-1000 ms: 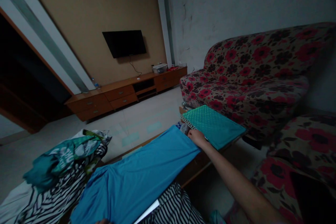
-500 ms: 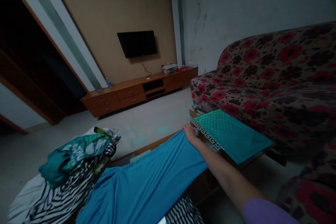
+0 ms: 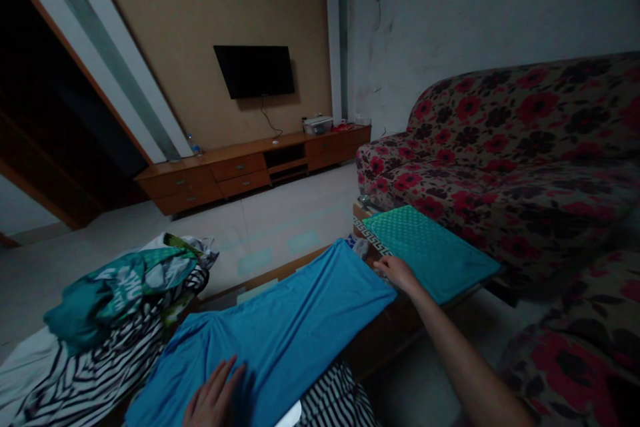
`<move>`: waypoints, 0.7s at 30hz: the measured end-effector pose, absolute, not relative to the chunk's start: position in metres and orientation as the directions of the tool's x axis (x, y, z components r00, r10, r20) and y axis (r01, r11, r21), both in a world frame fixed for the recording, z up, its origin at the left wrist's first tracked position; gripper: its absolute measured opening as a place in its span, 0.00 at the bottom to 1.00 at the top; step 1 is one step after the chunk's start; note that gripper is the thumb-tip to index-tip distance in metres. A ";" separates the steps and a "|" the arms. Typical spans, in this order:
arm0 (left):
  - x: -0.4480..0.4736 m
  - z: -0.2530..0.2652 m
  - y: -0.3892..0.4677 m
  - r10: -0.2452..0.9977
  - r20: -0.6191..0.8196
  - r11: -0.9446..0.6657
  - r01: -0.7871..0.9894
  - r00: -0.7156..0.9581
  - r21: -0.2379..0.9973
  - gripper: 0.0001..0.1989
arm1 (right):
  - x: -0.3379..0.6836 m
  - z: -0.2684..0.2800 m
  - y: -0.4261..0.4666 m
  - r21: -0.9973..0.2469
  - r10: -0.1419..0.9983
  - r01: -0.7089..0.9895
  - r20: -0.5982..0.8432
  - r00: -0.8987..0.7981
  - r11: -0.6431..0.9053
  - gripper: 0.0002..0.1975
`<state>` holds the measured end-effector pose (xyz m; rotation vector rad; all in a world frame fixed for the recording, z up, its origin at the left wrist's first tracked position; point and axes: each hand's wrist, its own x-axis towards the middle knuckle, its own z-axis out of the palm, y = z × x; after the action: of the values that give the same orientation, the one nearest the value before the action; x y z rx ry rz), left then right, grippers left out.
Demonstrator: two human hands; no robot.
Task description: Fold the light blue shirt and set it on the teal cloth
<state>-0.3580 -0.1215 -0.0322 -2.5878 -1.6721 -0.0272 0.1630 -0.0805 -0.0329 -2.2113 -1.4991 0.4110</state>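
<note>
Sofa: a flowered sofa (image 3: 500, 140) is seen along the right wall, behind the table end.

Table: a low wooden table (image 3: 385, 320) is covered for most of its length by cloth; only its near edge and far rim are left bare.

Blue garment: a blue garment (image 3: 285, 327) is laid flat along the table, from the near left corner to the far right, where its end lies just beside the green mat (image 3: 430, 250).

Change: 1 second ago only the right hand was on the cloth, at its far end; now the left hand has been brought down on the near end as well, and the right has been shifted to the far corner by the mat. By this the garment is judged to be held at both ends and spread smooth, with few creases left.

Left hand: the left hand (image 3: 213, 400) is laid flat and open on the near part of the garment, fingers spread, nothing grasped.

Right hand: the right hand (image 3: 397, 272) is rested at the far corner of the garment; whether the hem is pinched cannot be told.

Clothes pile: 1 heap of clothes (image 3: 100, 320), striped and green pieces, is left at the left of the garment, touching it.

Containers: 1 small pale box (image 3: 318, 125) is stood on the TV cabinet (image 3: 240, 170); its contents cannot be made out.
</note>
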 end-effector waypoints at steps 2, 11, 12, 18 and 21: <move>-0.356 -0.036 -0.091 0.910 0.079 -0.407 0.913 0.408 -0.029 0.25 | 0.167 -0.045 -0.120 -0.505 0.908 0.783 -0.003 0.420 -0.363 0.18; -0.310 -0.022 -0.033 0.990 0.003 -0.139 0.982 0.140 -0.129 0.21 | 0.159 -0.050 -0.162 -0.611 0.910 0.746 0.098 0.403 -0.264 0.09; -0.294 -0.015 -0.029 0.984 0.018 -0.171 0.976 0.174 -0.132 0.20 | 0.159 -0.048 -0.163 -0.626 0.913 0.740 0.105 0.393 -0.246 0.09; -0.143 0.025 0.026 0.878 0.011 -0.478 0.875 0.478 0.084 0.18 | 0.156 -0.043 -0.172 -0.615 0.945 0.769 0.112 0.306 -0.175 0.08; -0.064 0.023 0.065 0.870 -0.035 -0.479 0.859 0.492 0.182 0.17 | 0.155 -0.041 -0.171 -0.619 0.947 0.762 0.085 0.310 -0.193 0.06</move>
<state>-0.0644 0.0653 0.0226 -2.8611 -1.6748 -0.1034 0.1545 -0.1715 -0.0408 -2.0164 -1.5082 0.4271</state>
